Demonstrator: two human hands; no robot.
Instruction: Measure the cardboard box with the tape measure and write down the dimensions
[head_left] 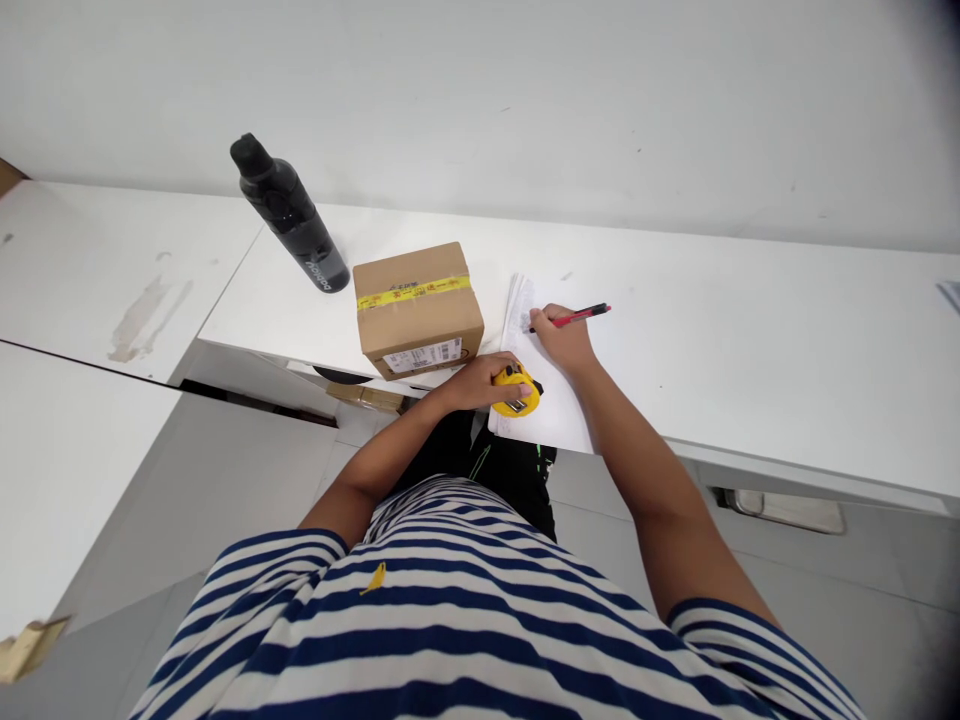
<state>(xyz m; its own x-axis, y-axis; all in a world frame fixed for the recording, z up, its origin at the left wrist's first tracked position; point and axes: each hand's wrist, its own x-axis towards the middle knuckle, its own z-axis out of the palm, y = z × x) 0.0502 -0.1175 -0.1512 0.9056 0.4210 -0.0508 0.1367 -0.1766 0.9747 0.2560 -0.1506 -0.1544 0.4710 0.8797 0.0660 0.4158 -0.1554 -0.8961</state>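
Observation:
My left hand is closed around a yellow tape measure at the near edge of the white table. My right hand grips a red pen, its tip down on a sheet of white paper that bears some writing near its top. Just left of both hands sits a small cardboard box sealed with yellow tape, a white label on its near side.
A black bottle stands behind the box at the table's left. A second white table adjoins on the left, with a gap between. A metal handle shows under the table edge at right.

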